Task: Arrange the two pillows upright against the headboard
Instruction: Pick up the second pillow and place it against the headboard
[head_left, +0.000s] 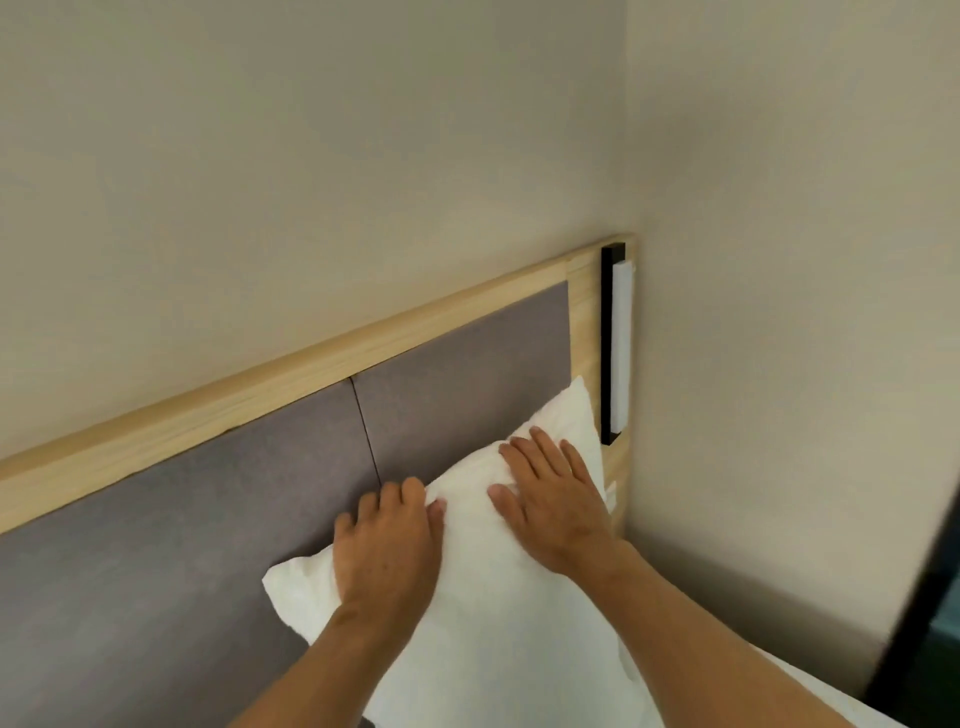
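Observation:
One white pillow (483, 613) stands upright, leaning on the grey padded headboard (171, 561) near its right end. My left hand (387, 545) rests over the pillow's top edge, fingers curled onto the rim beside the headboard. My right hand (550, 493) lies flat on the pillow's front face near the upper right corner, fingers spread. A second pillow is not in view.
The headboard has a light wooden frame (291, 374). A black-and-white wall lamp (615, 343) is fixed at its right end, close to the pillow's corner. A beige wall meets it in a corner. White bedding (810, 691) and a dark edge (930, 613) lie at lower right.

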